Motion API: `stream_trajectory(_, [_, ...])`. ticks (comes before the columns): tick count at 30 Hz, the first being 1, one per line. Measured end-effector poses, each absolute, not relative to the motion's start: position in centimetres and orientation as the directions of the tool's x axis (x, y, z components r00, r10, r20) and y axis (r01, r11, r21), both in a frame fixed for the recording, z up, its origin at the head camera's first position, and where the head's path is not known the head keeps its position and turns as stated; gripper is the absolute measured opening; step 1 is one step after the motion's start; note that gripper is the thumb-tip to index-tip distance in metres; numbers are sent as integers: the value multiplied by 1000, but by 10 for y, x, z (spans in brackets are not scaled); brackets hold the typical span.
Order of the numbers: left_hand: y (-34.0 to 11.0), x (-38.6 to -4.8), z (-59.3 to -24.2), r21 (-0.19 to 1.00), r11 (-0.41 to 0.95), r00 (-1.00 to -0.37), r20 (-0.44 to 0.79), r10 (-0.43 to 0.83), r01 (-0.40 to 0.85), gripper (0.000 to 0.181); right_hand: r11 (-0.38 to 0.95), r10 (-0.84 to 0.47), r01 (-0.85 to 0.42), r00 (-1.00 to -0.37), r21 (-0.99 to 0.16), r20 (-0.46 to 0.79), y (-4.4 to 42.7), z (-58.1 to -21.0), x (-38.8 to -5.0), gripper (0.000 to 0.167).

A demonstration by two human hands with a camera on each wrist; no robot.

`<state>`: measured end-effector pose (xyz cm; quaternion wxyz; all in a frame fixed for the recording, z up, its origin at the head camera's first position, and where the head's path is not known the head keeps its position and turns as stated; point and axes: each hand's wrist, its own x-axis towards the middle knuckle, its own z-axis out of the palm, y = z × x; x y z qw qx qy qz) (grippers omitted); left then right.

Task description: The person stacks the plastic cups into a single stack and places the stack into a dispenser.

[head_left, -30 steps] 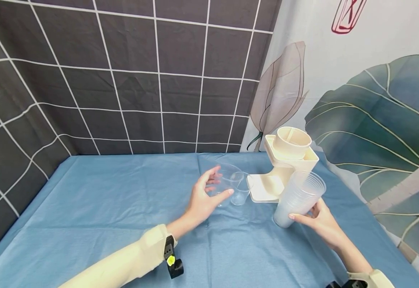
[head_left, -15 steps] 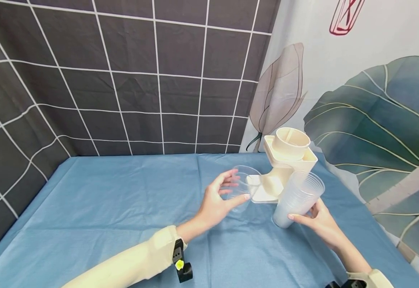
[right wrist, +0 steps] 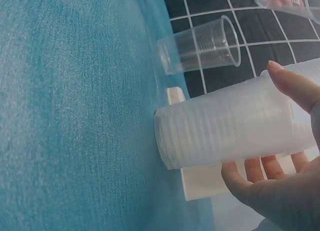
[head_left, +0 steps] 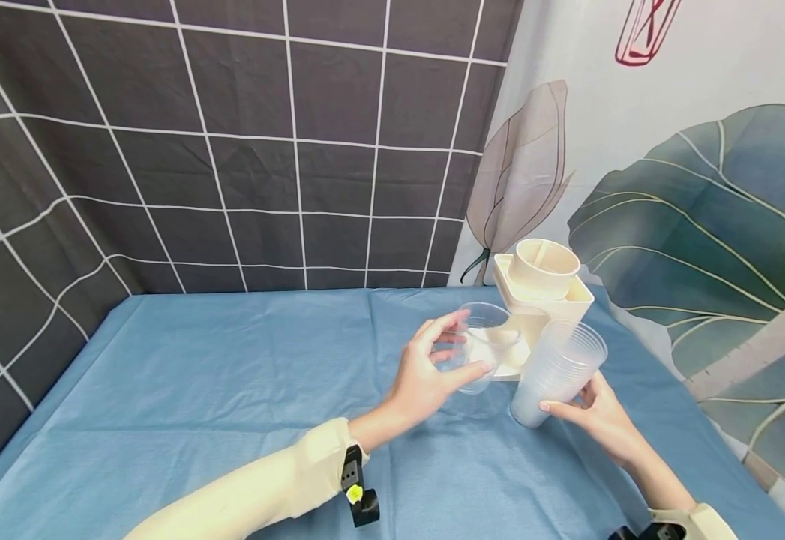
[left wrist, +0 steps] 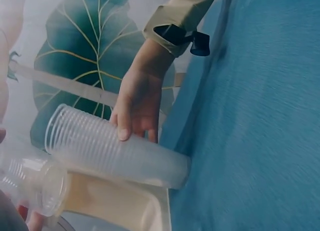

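My left hand (head_left: 426, 375) holds a clear plastic cup (head_left: 489, 341), thumb on the near side and fingers round the far side. This cup is upright, a little left of the stack. A tall stack of translucent plastic cups (head_left: 557, 375) leans with its rims toward the upper right. Low on its side, my right hand (head_left: 604, 416) grips the stack, whose bottom is at the table. Another single clear cup (right wrist: 202, 46) stands on the cloth in the right wrist view. In the head view it is hard to make out behind the left hand and held cup.
Behind the cups stands a cream plastic stand (head_left: 554, 300) with a round, ring-like holder on top and a flat base. Blue cloth (head_left: 196, 390) covers the table. A dark grid-pattern curtain (head_left: 244, 172) and a leaf-print curtain (head_left: 689, 225) hang at the back and right.
My left hand has moved to the right with its cup, toward the stack and in front of the cream stand. The right hand and the stack have stayed nearly still.
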<state>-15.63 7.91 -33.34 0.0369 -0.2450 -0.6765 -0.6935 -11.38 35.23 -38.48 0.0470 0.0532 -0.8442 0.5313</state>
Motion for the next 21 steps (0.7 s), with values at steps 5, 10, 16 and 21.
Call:
stream_trajectory(5, [85, -155, -328, 922, -89, -872, 385, 304, 376, 64, 420, -51, -152, -988, -895, 144, 352, -385, -114, 71])
stream_trajectory(10, [90, -155, -323, 908, -81, -854, 414, 316, 410, 66, 420, -52, -154, -988, -895, 146, 352, -385, -114, 71])
stream_trajectory(16, [94, -155, -316, 900, -84, -849, 432, 304, 428, 64, 420, -48, -145, -989, -896, 138, 352, -385, -114, 72])
stream_trajectory(21, [98, -156, -312, 897, -100, -848, 440, 294, 430, 63, 422, -46, -141, -990, -896, 134, 352, -385, -114, 72])
